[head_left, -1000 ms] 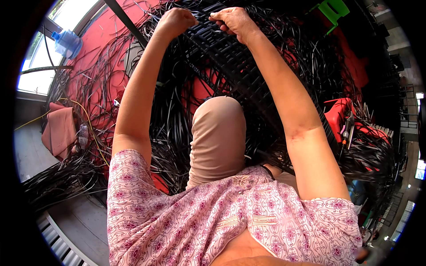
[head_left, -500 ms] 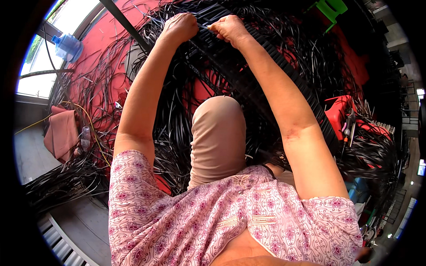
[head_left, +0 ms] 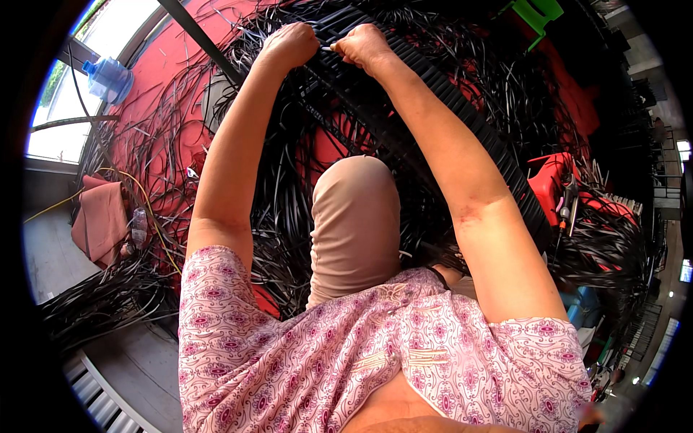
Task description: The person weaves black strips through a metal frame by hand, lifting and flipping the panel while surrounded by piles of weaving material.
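Observation:
Both my arms reach out to the far side of a black woven panel (head_left: 440,97), made of dark flat strips. My left hand (head_left: 291,45) is closed at the panel's far left part, its fingertips turned inward and mostly hidden. Close beside it, my right hand (head_left: 363,49) pinches a short, thin pale piece (head_left: 326,48) that points toward the left hand. Whether this is a shiny strip end or a tool tip is too small to tell. Loose black strips (head_left: 278,180) lie heaped beneath and around the panel.
My bent knee (head_left: 355,224) rises below the panel. A dark post (head_left: 202,43) slants near my left arm. At left are a clear blue water jug (head_left: 110,81) and folded brown cloth (head_left: 101,220). A red container (head_left: 552,180) with tools sits at right; a green chair (head_left: 538,18) stands beyond.
My right hand has shifted slightly left, nearer my left hand, and the pale piece shows more clearly between them. My left hand has barely moved.

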{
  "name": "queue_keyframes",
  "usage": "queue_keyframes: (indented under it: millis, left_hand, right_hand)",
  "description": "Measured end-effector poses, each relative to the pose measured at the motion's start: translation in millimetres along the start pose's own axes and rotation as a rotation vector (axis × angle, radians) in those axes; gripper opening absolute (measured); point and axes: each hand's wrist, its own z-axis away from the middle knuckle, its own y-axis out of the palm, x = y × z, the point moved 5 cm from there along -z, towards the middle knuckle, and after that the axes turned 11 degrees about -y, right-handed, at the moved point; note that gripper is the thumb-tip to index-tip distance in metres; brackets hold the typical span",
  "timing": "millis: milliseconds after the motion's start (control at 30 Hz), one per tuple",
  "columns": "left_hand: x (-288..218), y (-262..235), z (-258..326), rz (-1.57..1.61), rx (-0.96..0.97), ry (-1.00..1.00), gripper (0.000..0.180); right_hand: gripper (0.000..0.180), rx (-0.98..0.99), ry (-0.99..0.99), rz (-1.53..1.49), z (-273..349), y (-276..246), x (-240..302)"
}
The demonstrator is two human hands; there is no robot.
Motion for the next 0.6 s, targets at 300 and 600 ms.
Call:
queue_keyframes:
  millis: [300,600]
  left_hand:
    - [16.3,1.9,-13.5,0.324,0.228,-0.153,0.029]
    - [50.1,-24.7,-27.0,0.575,0.024,-0.224,0.027]
  right_hand:
    - [0.035,-0.044,0.024,0.162,7.1,-1.4,14.8]
    - [0.033,-0.198,-0.400,0.381,32.5,-20.6,78.8]
